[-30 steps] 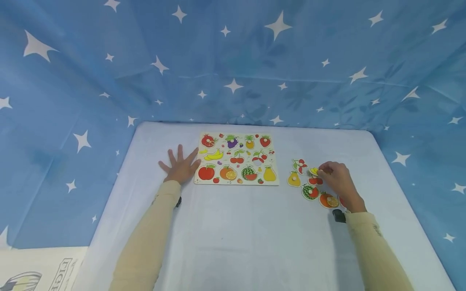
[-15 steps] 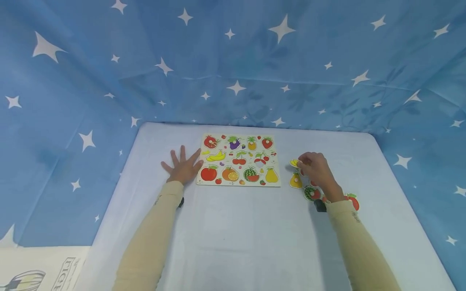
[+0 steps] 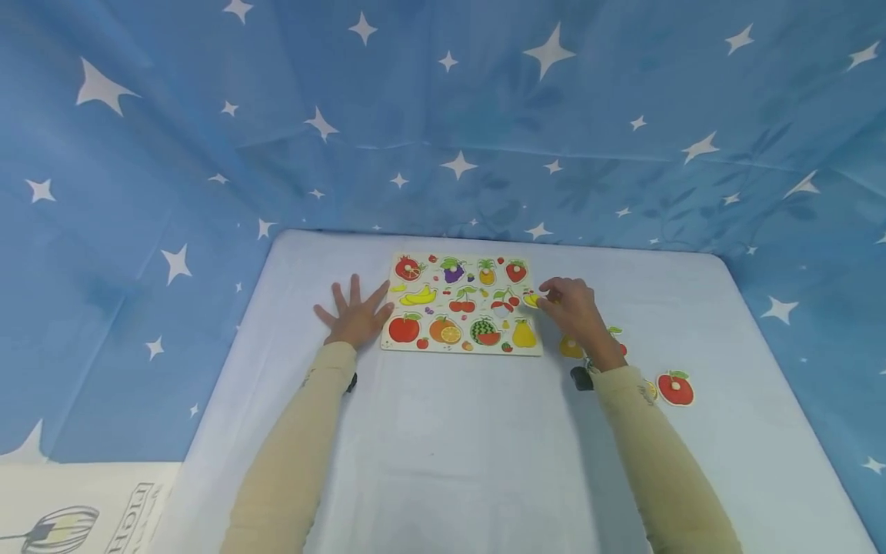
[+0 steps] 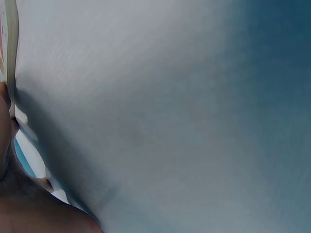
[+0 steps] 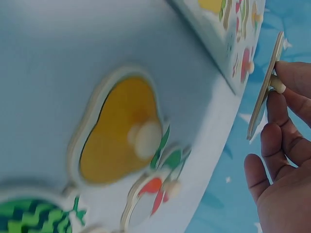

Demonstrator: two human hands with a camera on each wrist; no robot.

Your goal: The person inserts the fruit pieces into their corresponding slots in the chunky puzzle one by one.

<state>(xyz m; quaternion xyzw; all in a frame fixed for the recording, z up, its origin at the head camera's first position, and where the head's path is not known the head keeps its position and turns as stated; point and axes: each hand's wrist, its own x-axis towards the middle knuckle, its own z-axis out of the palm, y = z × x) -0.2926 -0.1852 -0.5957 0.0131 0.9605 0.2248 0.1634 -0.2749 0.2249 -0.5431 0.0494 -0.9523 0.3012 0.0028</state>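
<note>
A fruit puzzle board (image 3: 443,351) lies at the back middle of the table. My left hand (image 3: 354,323) rests with spread fingers at the board's left edge, its fingertips touching it. My right hand (image 3: 576,310) pinches the banana puzzle piece (image 3: 531,301) over the board's right edge. In the right wrist view, thumb and finger hold that piece (image 5: 265,92), seen edge-on, by its small knob (image 5: 278,84). A pear piece (image 5: 116,131) lies below the right hand. The left wrist view shows mostly tablecloth and part of the hand.
An apple piece (image 3: 676,388) lies right of the right forearm, which partly covers other fruit pieces. A watermelon piece (image 5: 34,216) lies near the pear. Knobbed pieces sit in the board's back row, including a strawberry (image 3: 516,271). A blue star-patterned cloth (image 3: 443,100) hangs behind.
My right hand has lifted the banana piece from the loose pieces and carried it left to the board's right edge. My left hand has stayed beside the board.
</note>
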